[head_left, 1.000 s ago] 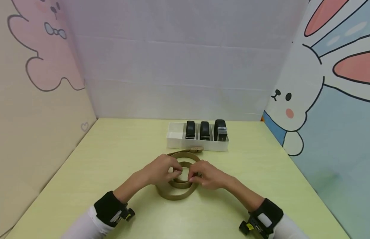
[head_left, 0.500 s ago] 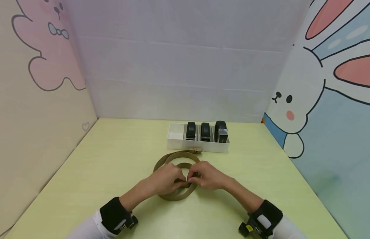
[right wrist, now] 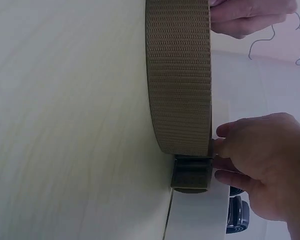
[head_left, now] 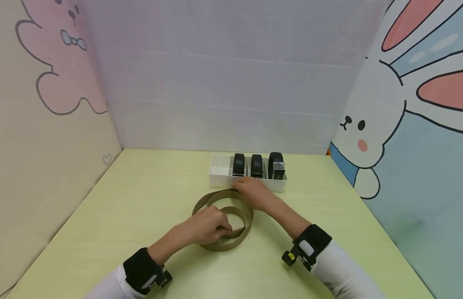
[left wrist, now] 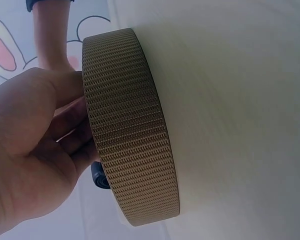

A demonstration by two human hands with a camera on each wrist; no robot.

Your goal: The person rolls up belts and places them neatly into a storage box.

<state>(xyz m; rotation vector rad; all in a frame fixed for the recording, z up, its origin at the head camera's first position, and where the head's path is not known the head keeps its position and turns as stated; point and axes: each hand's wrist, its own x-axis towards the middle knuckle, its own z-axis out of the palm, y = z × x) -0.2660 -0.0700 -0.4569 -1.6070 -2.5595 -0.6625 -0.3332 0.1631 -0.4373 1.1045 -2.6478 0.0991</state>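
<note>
A tan webbing belt stands on its edge on the table in a loose coil. My left hand reaches into the coil and pinches the belt's inner end at the near side. In the left wrist view, the belt's outer loop covers my left fingertips. At the far side, my right hand holds the belt at its buckle end, hiding the buckle in the head view. The right wrist view shows the dark buckle low beside the coil, with my right thumb and fingers at its upper edge.
Behind the coil sits a white divided tray. Three rolled black belts stand in it: a left one, a middle one and a right one with a silver buckle. Its left compartment is bare. Printed walls enclose the table.
My right hand has left the inner coil and moved away from me to the belt's buckle end by the tray. My left hand shifted slightly right and nearer, then stayed at the inner end.
</note>
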